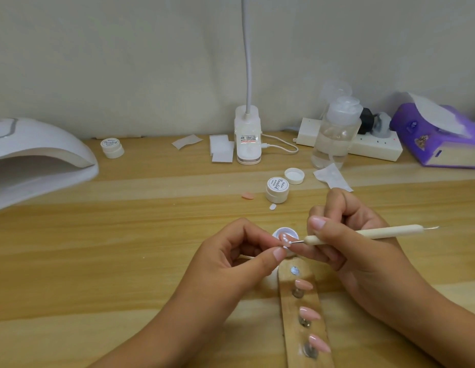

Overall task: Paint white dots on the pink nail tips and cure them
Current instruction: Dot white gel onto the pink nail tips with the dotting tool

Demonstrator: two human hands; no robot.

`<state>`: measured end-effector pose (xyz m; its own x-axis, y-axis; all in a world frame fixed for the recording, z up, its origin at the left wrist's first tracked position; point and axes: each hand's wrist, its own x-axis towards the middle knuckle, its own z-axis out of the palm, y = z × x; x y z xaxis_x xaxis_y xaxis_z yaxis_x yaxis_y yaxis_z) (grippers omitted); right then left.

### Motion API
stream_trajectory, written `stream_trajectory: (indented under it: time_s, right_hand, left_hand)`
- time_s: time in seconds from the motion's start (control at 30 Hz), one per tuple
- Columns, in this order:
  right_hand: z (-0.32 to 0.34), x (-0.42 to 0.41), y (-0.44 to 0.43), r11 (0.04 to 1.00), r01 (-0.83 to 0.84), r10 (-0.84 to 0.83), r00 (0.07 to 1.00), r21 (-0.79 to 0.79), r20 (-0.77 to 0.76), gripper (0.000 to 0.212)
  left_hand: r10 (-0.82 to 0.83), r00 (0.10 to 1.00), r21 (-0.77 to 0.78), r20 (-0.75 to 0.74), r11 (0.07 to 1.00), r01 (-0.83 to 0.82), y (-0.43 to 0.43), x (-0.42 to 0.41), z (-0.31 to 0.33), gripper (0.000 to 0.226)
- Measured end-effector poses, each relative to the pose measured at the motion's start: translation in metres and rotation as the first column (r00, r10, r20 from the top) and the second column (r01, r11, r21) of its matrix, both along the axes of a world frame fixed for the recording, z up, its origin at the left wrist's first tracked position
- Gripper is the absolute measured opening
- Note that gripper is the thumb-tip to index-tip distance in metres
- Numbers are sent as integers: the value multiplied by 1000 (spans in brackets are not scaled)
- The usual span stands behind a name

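My left hand [228,257] pinches a pink nail tip [286,239] between thumb and fingers; the tip bears a few white dots. My right hand [345,235] grips a cream dotting tool [363,233], its metal point touching the held tip. Just behind the tip sits an open pot of white gel [284,231], mostly hidden by my fingers. A wooden holder strip [308,325] runs toward me below the hands, with three plain pink nail tips [309,313] on its studs and one bare stud at the top. A loose pink tip [247,196] lies on the table.
A white curing lamp [37,160] stands at the far left. Gel pots [276,189] [112,147], a loose lid [294,176], wipes [221,148], a clip lamp [247,136], a clear liquid bottle [336,134], a power strip [374,146] and a purple tissue pack [440,136] line the back of the wooden table [125,235].
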<state>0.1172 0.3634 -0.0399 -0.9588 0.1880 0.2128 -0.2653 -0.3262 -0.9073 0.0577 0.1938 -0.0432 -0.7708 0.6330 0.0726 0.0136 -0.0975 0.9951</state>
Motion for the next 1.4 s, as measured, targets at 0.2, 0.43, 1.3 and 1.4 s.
stream_trajectory:
  time_s: [0.2,0.43,1.3,1.4]
  right_hand:
    - [0,0,-1,1000,5,-5,1000,7,-3,24]
    - [-1,0,0,1000,-3,3,1000,27,-10,24]
    - [0,0,0,1000,9,-9,1000,2,8,23]
    - [-1,0,-1,1000,20,-20,1000,10,15,23]
  left_hand:
    - [-4,1000,2,2,1000,4,0,0,0,5]
    - [-2,1000,-1,-5,1000,2,0,-1,-1,4]
    - [-18,1000,12,-7,1000,18,-1,-2,-4,12]
    - [-14,1000,5,-10,1000,14,-1,-2,-5,8]
